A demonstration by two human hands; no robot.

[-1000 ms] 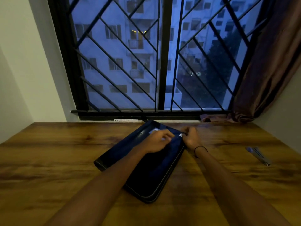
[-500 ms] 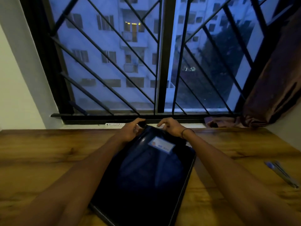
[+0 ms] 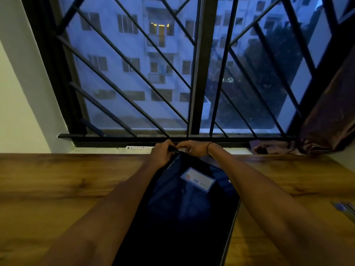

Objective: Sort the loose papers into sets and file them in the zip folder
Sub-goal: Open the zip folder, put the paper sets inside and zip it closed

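A dark blue zip folder point(image 3: 184, 214) lies on the wooden table point(image 3: 57, 189), its long side running away from me, with a pale label point(image 3: 197, 179) on its cover. My left hand point(image 3: 161, 152) grips the folder's far corner with curled fingers. My right hand point(image 3: 194, 148) meets it at that same corner, fingertips pinching at the zip; the puller itself is too dark to make out. No loose papers are in view.
A barred window point(image 3: 194, 73) and its sill run close behind the hands. A bunched brown curtain point(image 3: 330, 120) hangs at the right. Pens point(image 3: 343, 207) lie near the table's right edge. A small white strip point(image 3: 137, 148) rests on the sill.
The folder has swung from slanted to lengthwise and sits nearer me. Both hands went from its right edge to its far corner and drew together there. The camera has come closer.
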